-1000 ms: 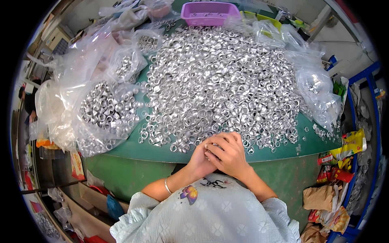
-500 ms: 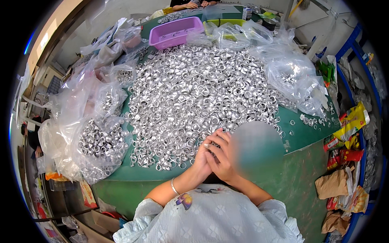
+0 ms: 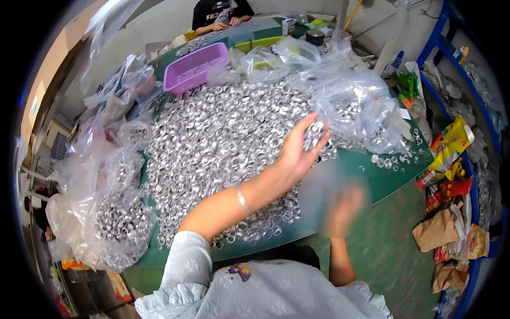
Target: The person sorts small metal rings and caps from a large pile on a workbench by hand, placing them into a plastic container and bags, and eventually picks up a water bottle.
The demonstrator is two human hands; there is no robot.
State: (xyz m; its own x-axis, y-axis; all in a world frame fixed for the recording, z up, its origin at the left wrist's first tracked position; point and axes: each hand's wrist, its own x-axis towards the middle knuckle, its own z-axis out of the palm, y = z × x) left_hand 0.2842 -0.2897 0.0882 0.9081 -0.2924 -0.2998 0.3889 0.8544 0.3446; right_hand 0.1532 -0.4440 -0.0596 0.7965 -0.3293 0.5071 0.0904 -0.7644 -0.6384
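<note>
A wide heap of silver metal rings [image 3: 212,133] covers the green table [image 3: 380,178]. Over the heap's right side reaches my left hand [image 3: 302,148], a bracelet [image 3: 243,199] round its wrist. Its fingers are spread, and several rings show between them; whether it touches them I cannot make out. Near the table's front edge, my right hand [image 3: 345,208] is inside a blurred round patch. Its fingers are too smeared to read, and anything it might hold is hidden.
Clear plastic bags of rings lie at left [image 3: 122,218] and right [image 3: 385,125]. A purple basin [image 3: 195,66] and a yellow-green basin [image 3: 255,47] stand behind the heap. Across the table, another person's hands [image 3: 226,24] are busy. Packets [image 3: 457,141] hang along the blue rack [image 3: 433,37].
My hands, together at the heap's near edge before, are now apart. The left has stretched out to the far right; the right has moved right and nearer. The view has shifted too.
</note>
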